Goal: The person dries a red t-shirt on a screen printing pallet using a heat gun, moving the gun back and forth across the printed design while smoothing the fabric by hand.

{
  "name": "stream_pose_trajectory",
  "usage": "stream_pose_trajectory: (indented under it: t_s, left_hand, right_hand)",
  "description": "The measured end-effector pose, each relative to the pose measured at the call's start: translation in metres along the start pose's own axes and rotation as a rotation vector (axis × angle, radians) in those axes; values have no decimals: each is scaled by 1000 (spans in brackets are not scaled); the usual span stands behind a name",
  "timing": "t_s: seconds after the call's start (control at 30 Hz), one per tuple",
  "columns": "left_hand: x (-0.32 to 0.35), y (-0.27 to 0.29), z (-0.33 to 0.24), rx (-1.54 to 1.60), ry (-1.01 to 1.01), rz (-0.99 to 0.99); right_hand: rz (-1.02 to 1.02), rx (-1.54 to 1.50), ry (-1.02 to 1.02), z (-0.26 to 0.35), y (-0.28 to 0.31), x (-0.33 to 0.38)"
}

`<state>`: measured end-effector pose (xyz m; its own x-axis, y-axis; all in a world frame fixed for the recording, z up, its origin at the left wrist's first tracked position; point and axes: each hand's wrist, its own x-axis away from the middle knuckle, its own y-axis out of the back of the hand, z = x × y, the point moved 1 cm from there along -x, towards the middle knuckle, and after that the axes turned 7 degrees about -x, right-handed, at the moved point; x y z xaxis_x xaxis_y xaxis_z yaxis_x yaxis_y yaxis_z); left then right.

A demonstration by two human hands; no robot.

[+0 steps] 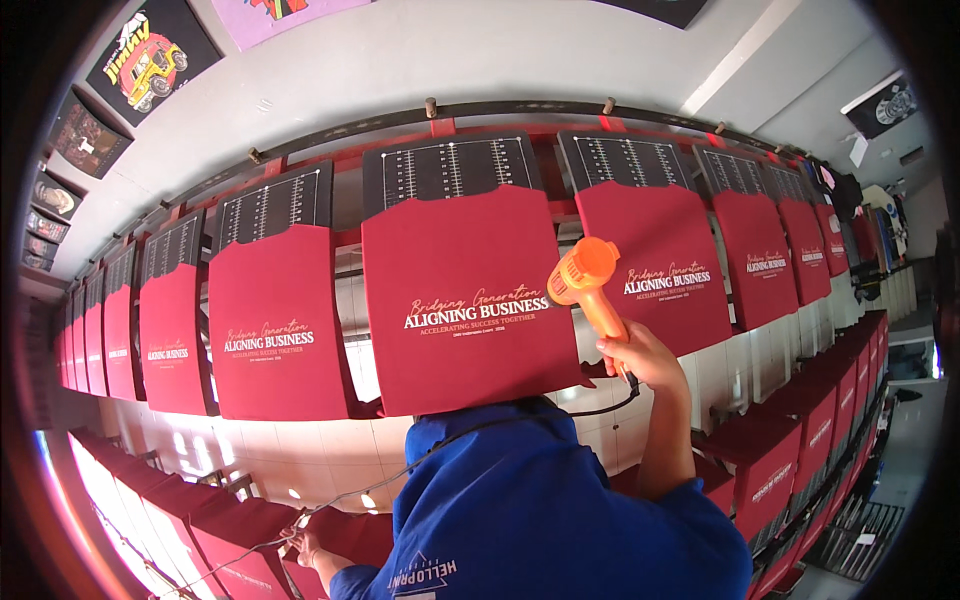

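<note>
My right hand (645, 357) is wrapped round the handle of an orange hair dryer (588, 272). The dryer is held up over the gap between two red shirts, its round body in front of the edge of the middle red shirt (470, 250). That shirt lies flat on a black board (455, 165) and bears white and gold lettering. From the handle a black power cord (500, 421) runs across my blue top down to the lower left. There my left hand (308, 553) is closed on the cord, low beside a second row of red shirts.
More red printed shirts (262, 290) on marked black boards stretch along a dark rail (360, 127) on both sides. Behind me runs another row of red shirts (770, 450). Printed panels (150, 60) hang on the wall. A dark metal rack (857, 540) stands at lower right.
</note>
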<state>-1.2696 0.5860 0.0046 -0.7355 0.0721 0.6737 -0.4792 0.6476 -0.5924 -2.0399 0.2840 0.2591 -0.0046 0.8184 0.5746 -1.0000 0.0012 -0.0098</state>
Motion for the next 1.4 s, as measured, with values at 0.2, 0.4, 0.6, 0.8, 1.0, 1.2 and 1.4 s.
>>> stream_pose_trajectory:
  t_s: [0.2, 0.4, 0.6, 0.8, 1.0, 1.2, 1.4]
  left_hand:
    - [4, -69, -61, -116, 33, 699]
    - [45, -109, -93, -401, 27, 987]
    - [98, -150, -113, -638, -432, 766]
    - [149, -192, -175, -643, -488, 1420]
    - [205, -194, -144, -460, 6, 1578]
    - [258, -226, -114, -729, -432, 1222]
    - [243, -257, -172, -595, -523, 1197]
  right_hand:
    - [96, 25, -3, 2, 21, -7]
    - [138, 30, 4, 4, 35, -12]
    - [201, -1, -6, 3, 40, -13]
    - [267, -63, -31, -9, 49, -21]
    - [236, -39, -1, -11, 44, -20]
    - [223, 1, -4, -7, 44, -16]
    - [215, -19, 43, -20, 42, -18]
